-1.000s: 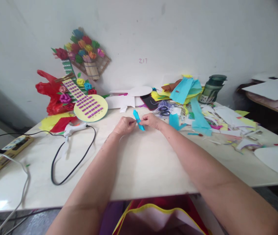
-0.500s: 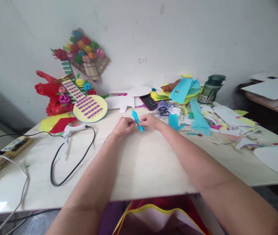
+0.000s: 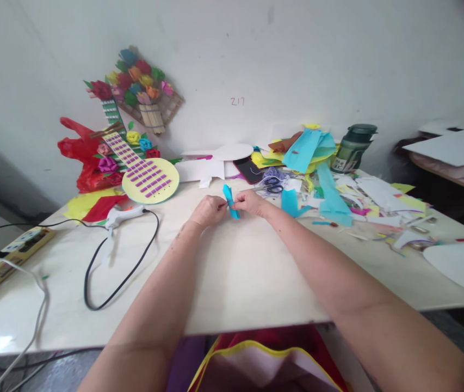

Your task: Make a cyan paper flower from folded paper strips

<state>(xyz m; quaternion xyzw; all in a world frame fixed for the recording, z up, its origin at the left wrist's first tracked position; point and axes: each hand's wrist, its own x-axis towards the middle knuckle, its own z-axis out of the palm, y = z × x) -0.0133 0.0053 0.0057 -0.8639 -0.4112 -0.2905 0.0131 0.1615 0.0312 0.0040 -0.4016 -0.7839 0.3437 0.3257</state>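
A narrow bunched piece of blue crepe paper (image 3: 228, 194) stands between my two hands, above the middle of the table. Its middle is pinched in and its ends fan out a little. My left hand (image 3: 210, 210) has its fingers closed at the paper's left side, by the waist. From the other side, my right hand (image 3: 248, 202) pinches the same spot with thumb and finger. Whether a thread or wire runs round the waist is too small to tell.
To the left lie a white glue gun (image 3: 122, 216) with a black cord and a power strip (image 3: 11, 256). Behind is a paper guitar (image 3: 150, 179) with paper flowers. Scissors (image 3: 273, 188), blue crepe strips (image 3: 333, 196), scraps and a green bottle (image 3: 353, 147) fill the right.
The blue paper has turned slightly more upright, its top shifting a little right. My left hand has moved slightly right; my right hand stays nearly in place.
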